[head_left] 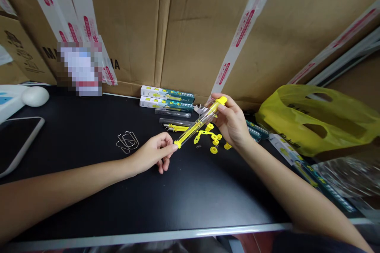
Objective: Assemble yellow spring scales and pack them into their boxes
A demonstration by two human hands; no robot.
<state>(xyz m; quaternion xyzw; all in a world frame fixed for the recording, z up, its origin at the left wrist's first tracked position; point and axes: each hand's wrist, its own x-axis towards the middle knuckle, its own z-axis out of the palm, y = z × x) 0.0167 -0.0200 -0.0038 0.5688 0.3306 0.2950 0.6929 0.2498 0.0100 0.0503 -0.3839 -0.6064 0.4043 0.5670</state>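
1. Grip: L hand [157, 151] pinches lower yellow tip [177, 144] of clear tube [199, 123]; R hand [232, 121], fingers curled, has upper yellow cap [220, 101].
2. Tube's aslant, in front of white/green box pair [162, 103].
3. Prob. light, stiff, slick plastic; wall may crack, so hold yellow ends, don't squeeze mid.

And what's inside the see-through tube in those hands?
Inside the clear tube you can see a thin yellow piece running lengthwise. The yellow cap and right hand cover the upper end, so whatever is in there can't be seen.
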